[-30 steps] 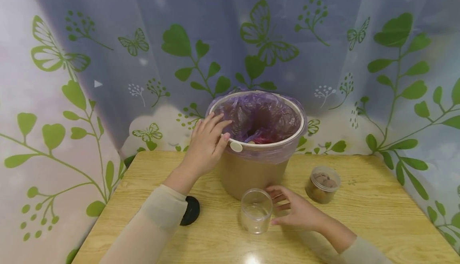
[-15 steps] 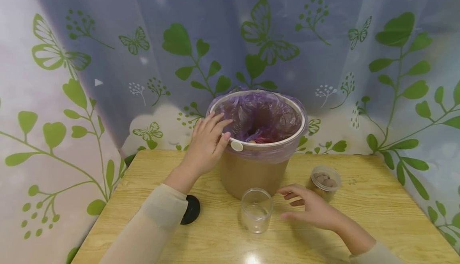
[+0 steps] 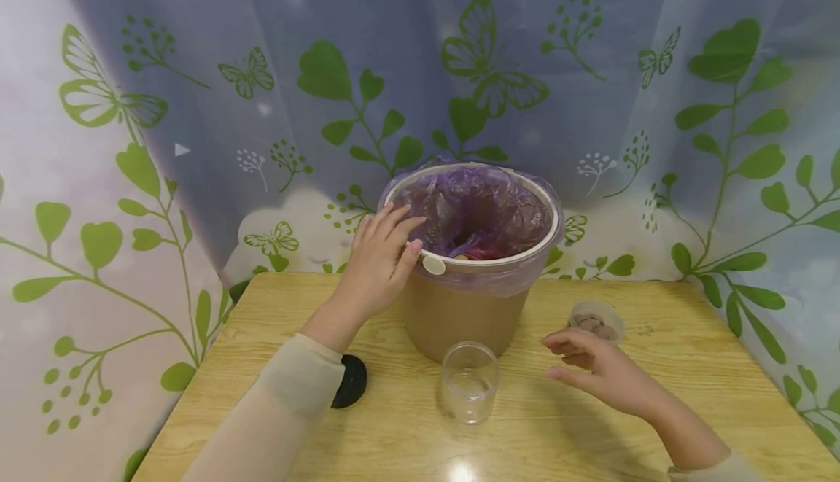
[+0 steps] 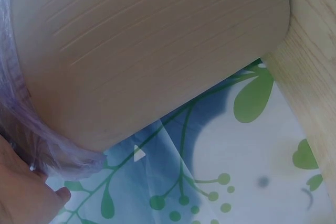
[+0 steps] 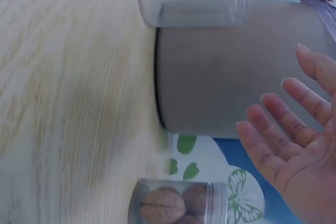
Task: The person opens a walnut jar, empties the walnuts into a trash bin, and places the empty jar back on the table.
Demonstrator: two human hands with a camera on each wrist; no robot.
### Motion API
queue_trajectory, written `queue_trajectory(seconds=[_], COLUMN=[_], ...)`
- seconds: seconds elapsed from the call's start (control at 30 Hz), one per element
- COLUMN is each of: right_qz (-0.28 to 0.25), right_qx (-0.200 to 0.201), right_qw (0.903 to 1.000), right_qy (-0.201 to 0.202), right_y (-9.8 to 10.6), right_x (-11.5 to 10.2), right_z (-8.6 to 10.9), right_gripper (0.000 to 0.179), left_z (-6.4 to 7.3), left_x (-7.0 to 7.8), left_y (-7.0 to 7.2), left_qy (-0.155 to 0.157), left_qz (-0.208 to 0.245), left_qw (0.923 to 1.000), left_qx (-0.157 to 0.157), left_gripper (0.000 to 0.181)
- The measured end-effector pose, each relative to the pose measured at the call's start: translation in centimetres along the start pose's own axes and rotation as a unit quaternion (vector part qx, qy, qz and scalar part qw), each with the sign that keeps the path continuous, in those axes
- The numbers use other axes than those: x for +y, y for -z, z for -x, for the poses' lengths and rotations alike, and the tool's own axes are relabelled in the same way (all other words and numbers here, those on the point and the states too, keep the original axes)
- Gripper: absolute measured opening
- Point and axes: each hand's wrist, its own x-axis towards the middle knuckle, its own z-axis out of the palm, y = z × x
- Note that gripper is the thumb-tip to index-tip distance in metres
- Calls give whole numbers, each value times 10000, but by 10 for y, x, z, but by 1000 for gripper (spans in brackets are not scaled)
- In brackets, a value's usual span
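Observation:
My left hand rests on the near left rim of a brown trash can, fingers laid over the edge. A purple plastic bag lines the can, with something red low inside. In the left wrist view, part of this hand shows at the bag's edge. My right hand hovers over the table with spread fingers and holds nothing. Just behind it, partly covered, stands a clear jar of walnuts; the right wrist view shows the walnuts inside. A clear, empty jar stands before the can.
A round black lid lies on the wooden table, partly hidden by the left sleeve. Behind the table hangs a curtain printed with leaves and butterflies.
My right hand has moved away from the empty jar, rightward towards the walnut jar, which it now partly covers. The left hand has stayed on the rim.

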Motion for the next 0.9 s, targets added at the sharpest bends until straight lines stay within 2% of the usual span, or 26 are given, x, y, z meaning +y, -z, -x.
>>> queue_trajectory(seconds=[0.23, 0.5, 0.9], right_qz=[459, 476, 1055], right_qx=[462, 805, 1572], right_qw=[9977, 9944, 9816], right_qy=[-178, -496, -254], right_y=[13, 29, 38], right_x=[-3, -3, 19], right_z=[8, 16, 26], right_gripper=[35, 36, 33], left_z=[-1, -3, -1], left_x=[-1, 1, 0], left_y=[1, 0, 2], left_qy=[-48, -84, -34], left_qz=[-30, -5, -19], left_qw=[10000, 10000, 10000], left_qx=[34, 1, -27], left_gripper=[68, 72, 69])
